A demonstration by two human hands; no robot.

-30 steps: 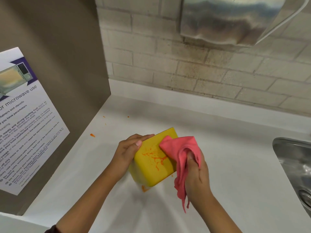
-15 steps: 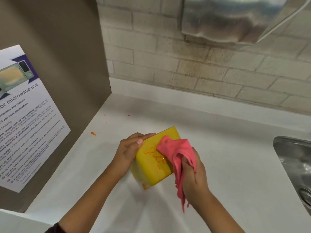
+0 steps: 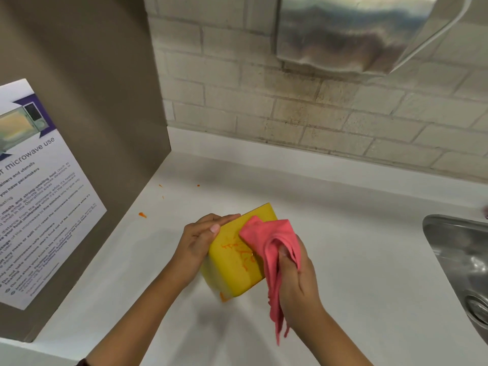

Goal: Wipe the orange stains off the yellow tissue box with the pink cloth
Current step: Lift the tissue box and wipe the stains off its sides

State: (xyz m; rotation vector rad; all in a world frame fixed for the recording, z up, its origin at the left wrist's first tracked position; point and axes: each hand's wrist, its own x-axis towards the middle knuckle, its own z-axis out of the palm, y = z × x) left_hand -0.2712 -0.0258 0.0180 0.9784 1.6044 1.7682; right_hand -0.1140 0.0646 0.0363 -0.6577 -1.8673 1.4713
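The yellow tissue box is held tilted just above the white counter, its broad face turned up toward me. Thin orange stains streak that face, and an orange smear shows at its lower corner. My left hand grips the box's left side, fingers laid over the top edge. My right hand clutches the bunched pink cloth, pressing it on the box's upper right part. The cloth's loose end hangs down past my wrist.
A steel sink is set into the white counter at the right. A brown side panel with a microwave notice closes off the left. Small orange crumbs lie near the panel. A steel dispenser hangs on the brick wall above.
The cloth slid left and down over the stained face, then back up to the right. The orange streaks look fainter than a second ago. My left hand kept its hold.
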